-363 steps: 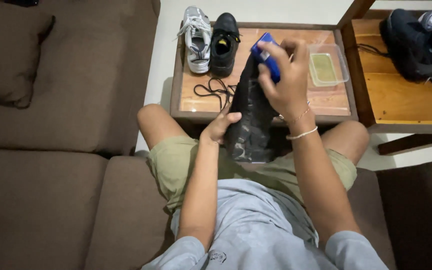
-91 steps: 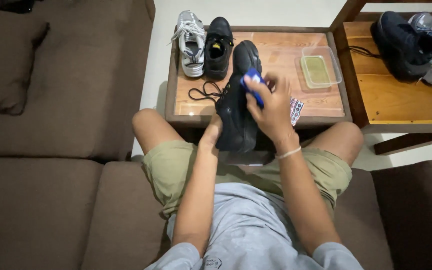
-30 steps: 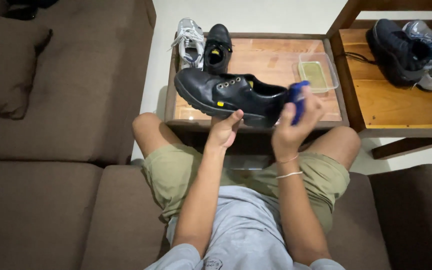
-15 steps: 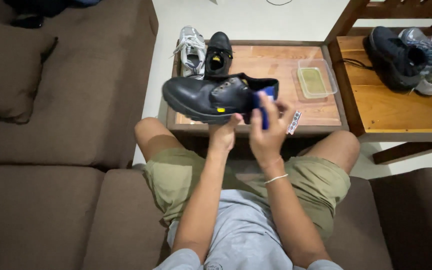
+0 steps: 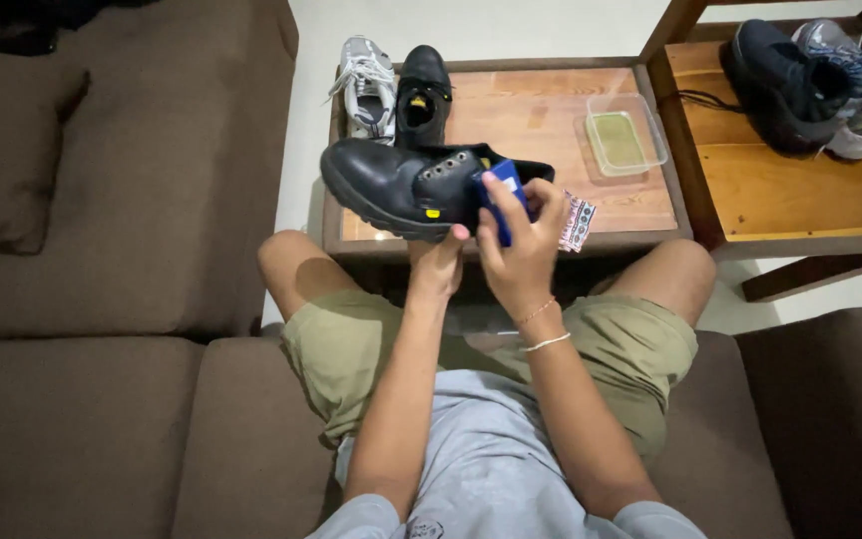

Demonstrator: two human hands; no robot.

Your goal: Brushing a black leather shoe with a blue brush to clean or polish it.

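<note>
The black boot [image 5: 406, 185] is lying on its side in the air above the bench [image 5: 531, 120], long axis running left to right with the toe pointing left. The left hand [image 5: 438, 265] is propping it from beneath, its fingers hidden, while the right hand [image 5: 521, 245] is pinching a blue sponge [image 5: 501, 198] against the upper, nearer the heel

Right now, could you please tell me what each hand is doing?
Left hand: supporting the black boot from below.
Right hand: closed on a blue sponge against the boot.
</note>
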